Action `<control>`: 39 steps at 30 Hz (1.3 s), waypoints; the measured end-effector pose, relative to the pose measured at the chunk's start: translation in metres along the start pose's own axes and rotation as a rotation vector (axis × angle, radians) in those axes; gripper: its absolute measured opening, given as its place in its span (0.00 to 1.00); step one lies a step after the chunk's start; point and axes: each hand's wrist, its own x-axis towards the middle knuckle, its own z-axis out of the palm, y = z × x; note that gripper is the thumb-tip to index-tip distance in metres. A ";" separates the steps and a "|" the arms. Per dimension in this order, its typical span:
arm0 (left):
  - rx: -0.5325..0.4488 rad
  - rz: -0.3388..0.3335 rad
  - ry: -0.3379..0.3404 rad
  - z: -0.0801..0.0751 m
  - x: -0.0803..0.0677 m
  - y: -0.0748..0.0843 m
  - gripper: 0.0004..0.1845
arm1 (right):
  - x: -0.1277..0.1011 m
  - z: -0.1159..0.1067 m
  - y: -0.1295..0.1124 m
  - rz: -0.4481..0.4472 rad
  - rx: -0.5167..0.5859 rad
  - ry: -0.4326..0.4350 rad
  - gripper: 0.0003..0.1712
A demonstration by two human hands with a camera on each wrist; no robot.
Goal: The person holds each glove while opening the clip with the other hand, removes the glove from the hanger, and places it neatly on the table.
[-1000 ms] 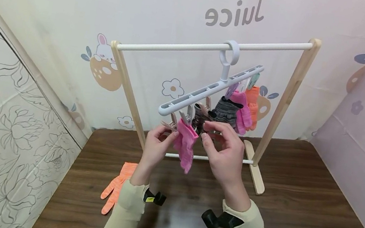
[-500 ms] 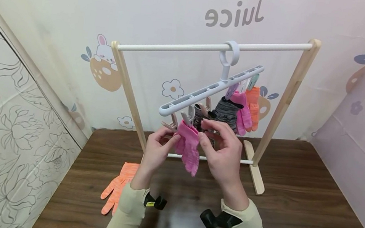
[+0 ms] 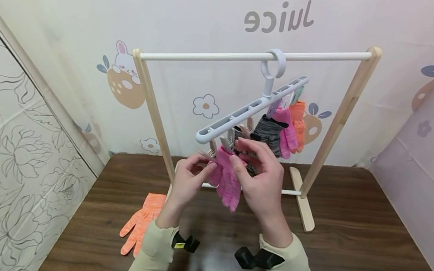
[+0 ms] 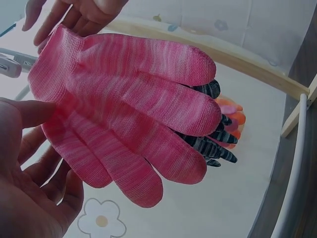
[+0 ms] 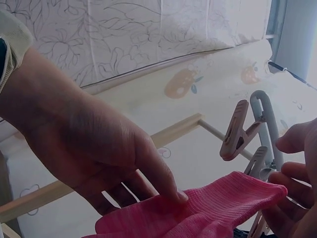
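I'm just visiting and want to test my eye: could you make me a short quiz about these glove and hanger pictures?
1. True or false: both hands hold the pink glove at the clip hanger.
2. Where does the loose orange glove lie?
A. on the table, by the left sleeve
B. over the white rail
C. in the right hand
3. Fill in: the hanger's ring hangs on the white ____.

Key
1. True: the left hand touches the glove's cuff side, and the right hand's fingers press on its cuff edge.
2. A
3. rail
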 end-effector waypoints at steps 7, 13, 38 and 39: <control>-0.008 0.014 -0.008 0.003 -0.001 0.006 0.06 | 0.003 0.002 -0.003 0.009 -0.005 0.003 0.20; -0.032 -0.009 -0.001 0.006 -0.002 0.005 0.07 | 0.005 0.003 -0.001 0.000 -0.032 0.012 0.21; -0.038 -0.009 -0.036 0.012 -0.006 0.004 0.07 | 0.015 0.012 0.004 0.055 -0.040 0.039 0.23; -0.043 -0.004 -0.040 0.012 -0.006 0.004 0.07 | 0.016 0.012 0.004 0.056 -0.041 0.040 0.23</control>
